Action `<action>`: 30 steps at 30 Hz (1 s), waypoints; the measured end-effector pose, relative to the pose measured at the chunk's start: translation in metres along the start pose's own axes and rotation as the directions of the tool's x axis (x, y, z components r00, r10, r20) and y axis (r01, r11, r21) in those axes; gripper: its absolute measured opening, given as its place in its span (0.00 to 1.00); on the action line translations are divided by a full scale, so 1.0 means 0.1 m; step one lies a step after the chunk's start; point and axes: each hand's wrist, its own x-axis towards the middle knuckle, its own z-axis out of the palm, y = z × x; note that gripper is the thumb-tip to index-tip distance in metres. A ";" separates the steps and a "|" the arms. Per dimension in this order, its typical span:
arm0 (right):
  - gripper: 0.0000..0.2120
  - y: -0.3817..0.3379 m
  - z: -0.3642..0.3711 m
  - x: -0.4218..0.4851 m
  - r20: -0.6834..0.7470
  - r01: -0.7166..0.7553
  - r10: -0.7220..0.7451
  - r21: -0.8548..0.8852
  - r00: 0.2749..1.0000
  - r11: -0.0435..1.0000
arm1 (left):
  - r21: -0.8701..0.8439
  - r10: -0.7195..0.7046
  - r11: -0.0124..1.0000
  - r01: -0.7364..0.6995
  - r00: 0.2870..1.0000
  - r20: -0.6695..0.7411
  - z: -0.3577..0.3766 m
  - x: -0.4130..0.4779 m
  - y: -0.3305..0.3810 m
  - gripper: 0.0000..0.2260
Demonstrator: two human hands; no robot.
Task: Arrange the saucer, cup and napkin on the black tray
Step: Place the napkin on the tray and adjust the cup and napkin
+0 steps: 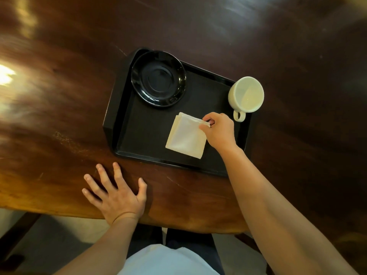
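A black tray (143, 133) lies on the wooden table. A black saucer (158, 78) sits in the tray's far left corner. A folded white napkin (185, 136) lies flat on the tray's right half. My right hand (218, 131) pinches the napkin's far right corner between thumb and fingers. A cream cup (247, 95) stands empty at the tray's far right corner, handle toward me, overlapping the rim. My left hand (117, 193) rests flat on the table in front of the tray, fingers spread, holding nothing.
The dark wooden table (59, 126) stretches around the tray, its near edge just below my left hand. Bright light glares on the table's left side. Below the edge I see the floor and my lap.
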 end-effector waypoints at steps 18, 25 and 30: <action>0.08 0.42 0.17 -0.74 0.026 -0.343 0.348 0.253 0.937 0.905 | -0.012 -0.003 1.000 0.003 1.000 -0.017 0.00 -0.01 0.01 0.38; 0.13 0.40 0.23 -0.75 0.020 -0.288 0.290 0.193 0.957 0.938 | -0.014 0.000 1.000 -0.001 1.000 -0.030 0.02 -0.01 0.01 0.37; 0.13 0.42 0.21 -0.73 0.043 -0.279 0.276 0.123 0.960 0.952 | -0.021 -0.001 1.000 0.001 1.000 -0.025 0.03 -0.01 0.01 0.37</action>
